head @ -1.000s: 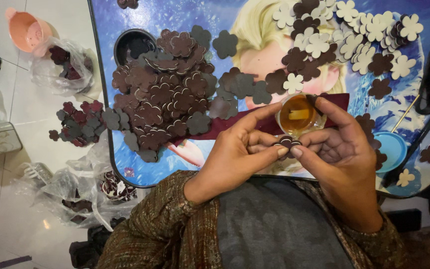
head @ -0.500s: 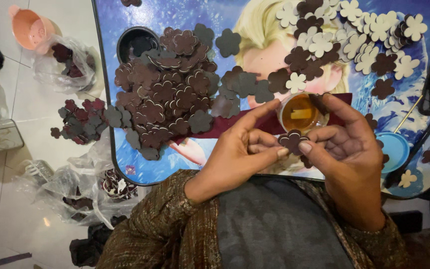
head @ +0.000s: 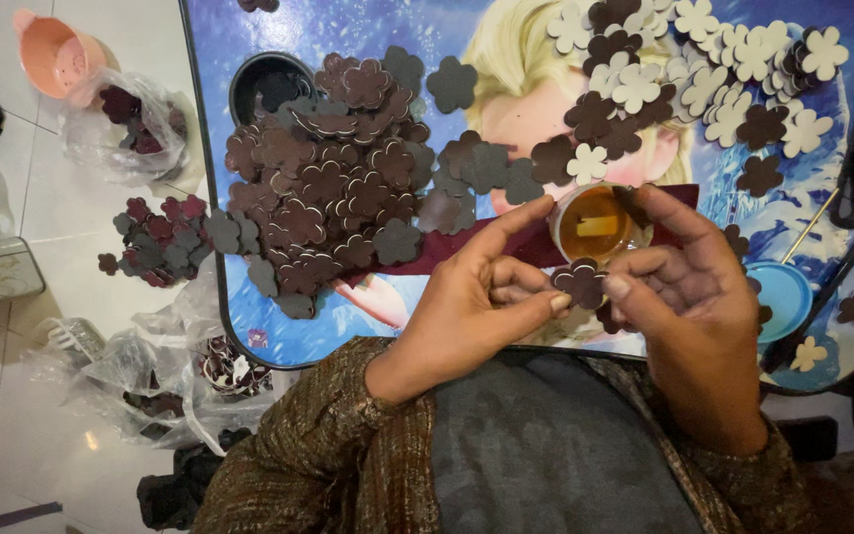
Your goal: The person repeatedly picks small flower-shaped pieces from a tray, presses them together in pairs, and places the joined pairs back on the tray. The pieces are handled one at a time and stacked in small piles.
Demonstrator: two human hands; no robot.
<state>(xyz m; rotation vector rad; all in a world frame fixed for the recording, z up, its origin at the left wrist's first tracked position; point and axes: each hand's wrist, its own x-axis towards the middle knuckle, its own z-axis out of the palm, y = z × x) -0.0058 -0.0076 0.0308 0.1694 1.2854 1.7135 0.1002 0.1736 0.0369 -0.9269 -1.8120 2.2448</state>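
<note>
A big heap of dark flowers (head: 333,193) covers the left half of the bench (head: 249,336), partly hiding a black bowl (head: 254,84) at its far left corner. Pale flowers (head: 719,74) mixed with dark ones lie along the far right edge. A small cup (head: 597,225) of amber liquid stands near the middle, just beyond both hands, and a blue lid (head: 783,297) sits near the right edge with a thin stick (head: 811,225) beside it. On the floor off the left edge lie more flowers (head: 165,237), clear bags (head: 130,124) and a pink cup (head: 51,57).

The flower (head: 581,282) is dark brown, flat, with rounded petals. It is held above the near edge of the bench, just in front of the cup. The left hand (head: 476,307) pinches its left side between thumb and fingers, forefinger stretched toward the cup. The right hand (head: 689,292) grips its right side with thumb and curled fingers; nothing blocks the flower.
</note>
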